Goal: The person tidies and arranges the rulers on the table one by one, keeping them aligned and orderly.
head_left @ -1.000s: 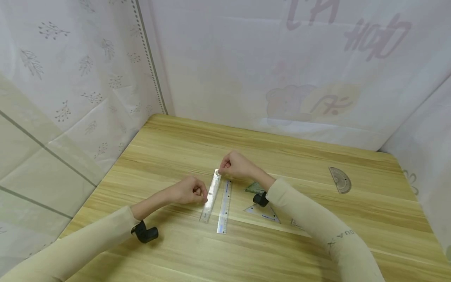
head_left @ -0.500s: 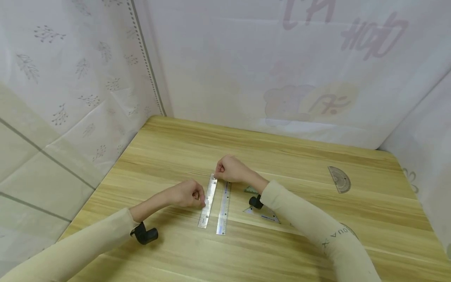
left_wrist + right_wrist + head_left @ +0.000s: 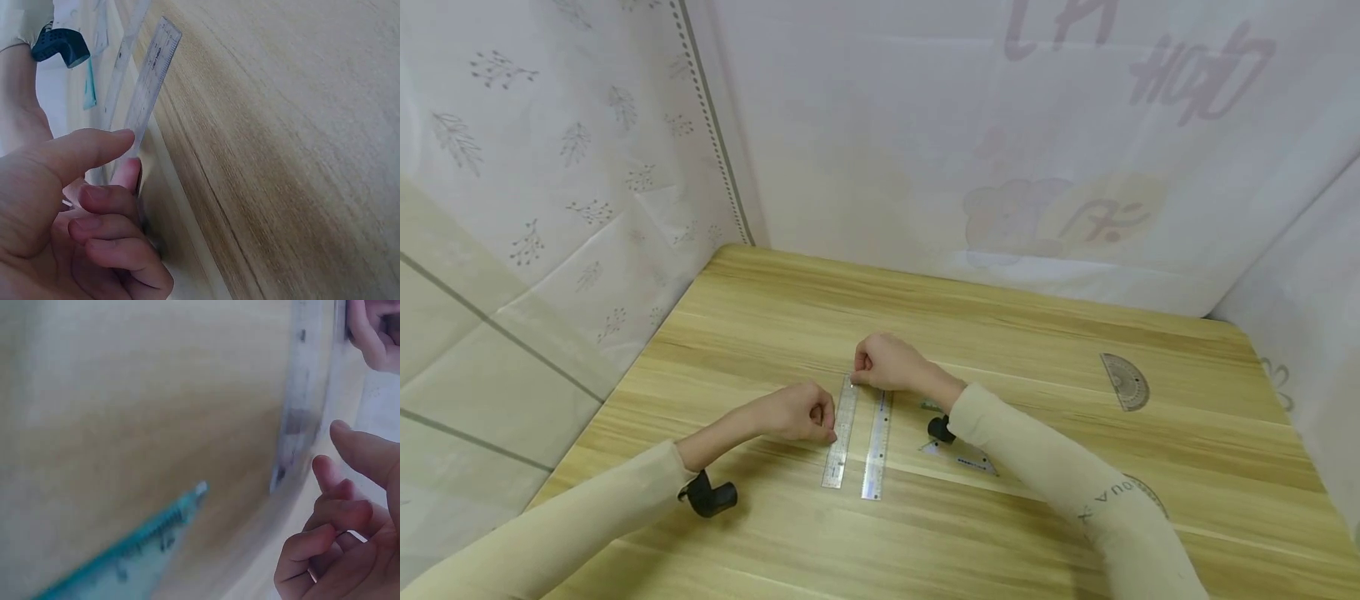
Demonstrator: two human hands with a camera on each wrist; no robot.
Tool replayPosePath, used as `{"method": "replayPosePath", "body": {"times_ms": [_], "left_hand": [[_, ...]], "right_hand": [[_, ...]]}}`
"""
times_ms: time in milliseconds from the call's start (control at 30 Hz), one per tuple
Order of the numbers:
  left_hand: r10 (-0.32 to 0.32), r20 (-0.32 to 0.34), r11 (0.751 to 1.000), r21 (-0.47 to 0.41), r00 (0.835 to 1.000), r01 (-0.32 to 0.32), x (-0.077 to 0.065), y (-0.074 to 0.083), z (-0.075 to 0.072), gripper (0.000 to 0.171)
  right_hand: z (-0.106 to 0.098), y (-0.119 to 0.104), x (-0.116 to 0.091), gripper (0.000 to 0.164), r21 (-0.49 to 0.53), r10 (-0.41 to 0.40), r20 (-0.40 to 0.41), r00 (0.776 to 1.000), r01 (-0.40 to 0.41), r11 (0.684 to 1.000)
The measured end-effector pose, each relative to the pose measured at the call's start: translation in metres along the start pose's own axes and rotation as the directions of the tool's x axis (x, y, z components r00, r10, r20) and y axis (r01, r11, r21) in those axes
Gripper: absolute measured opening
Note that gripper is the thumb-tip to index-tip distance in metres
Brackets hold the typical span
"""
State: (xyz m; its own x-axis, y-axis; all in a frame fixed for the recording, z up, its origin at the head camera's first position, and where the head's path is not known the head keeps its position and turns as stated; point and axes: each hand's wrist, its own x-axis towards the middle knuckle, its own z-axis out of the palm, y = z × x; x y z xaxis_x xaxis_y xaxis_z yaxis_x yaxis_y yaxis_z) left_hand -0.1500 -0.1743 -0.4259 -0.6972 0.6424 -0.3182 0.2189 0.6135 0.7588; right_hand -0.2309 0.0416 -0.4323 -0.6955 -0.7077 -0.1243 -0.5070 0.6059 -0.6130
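Observation:
A clear straight ruler (image 3: 841, 442) lies lengthwise on the wooden table. My left hand (image 3: 797, 412) pinches its left edge, near the middle, between thumb and forefinger. At its far end, my right hand (image 3: 891, 362) pinches a corner with thumb and forefinger. Both hands have the other fingers curled in. In the left wrist view the held ruler (image 3: 153, 72) runs up from the thumb tip. A second clear ruler (image 3: 874, 454), with blue print, lies close by on the right, almost parallel; its far end is partly behind my right hand.
Under and beside the right forearm lie a green-edged set square (image 3: 931, 405) and a clear set square (image 3: 976, 461), both partly hidden. A protractor (image 3: 1126, 382) lies further right. Another curved clear piece (image 3: 1150, 493) shows past the sleeve. Printed cloth (image 3: 880, 167) hangs behind the table (image 3: 1000, 542).
Both hands have shifted the held ruler slightly left and toward me, and it now lies more nearly parallel to the second ruler. The right forearm covers more of the set squares.

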Motion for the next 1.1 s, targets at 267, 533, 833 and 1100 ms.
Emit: {"method": "replayPosePath", "body": {"times_ms": [267, 533, 833, 1100], "left_hand": [[0.021, -0.080, 0.998, 0.061, 0.997, -0.016, 0.001, -0.005, -0.006, 0.012], [0.065, -0.210, 0.995, 0.092, 0.975, -0.047, 0.008, -0.003, -0.008, 0.024], [0.083, -0.262, 0.988, 0.149, 0.962, -0.044, 0.022, 0.010, -0.012, 0.039], [0.123, -0.228, 0.985, 0.145, 0.966, -0.091, 0.044, 0.026, -0.007, 0.042]], "right_hand": [[-0.021, 0.021, -0.010, 0.016, 0.084, -0.043, -0.059, 0.997, 0.048, 0.995], [-0.037, 0.043, -0.028, 0.036, 0.159, -0.057, 0.005, 0.998, 0.056, 0.986], [-0.058, 0.056, -0.059, 0.054, 0.122, -0.093, 0.043, 0.995, 0.087, 0.989], [-0.071, 0.073, -0.086, 0.060, 0.119, -0.061, 0.064, 0.996, 0.053, 0.991]]}}
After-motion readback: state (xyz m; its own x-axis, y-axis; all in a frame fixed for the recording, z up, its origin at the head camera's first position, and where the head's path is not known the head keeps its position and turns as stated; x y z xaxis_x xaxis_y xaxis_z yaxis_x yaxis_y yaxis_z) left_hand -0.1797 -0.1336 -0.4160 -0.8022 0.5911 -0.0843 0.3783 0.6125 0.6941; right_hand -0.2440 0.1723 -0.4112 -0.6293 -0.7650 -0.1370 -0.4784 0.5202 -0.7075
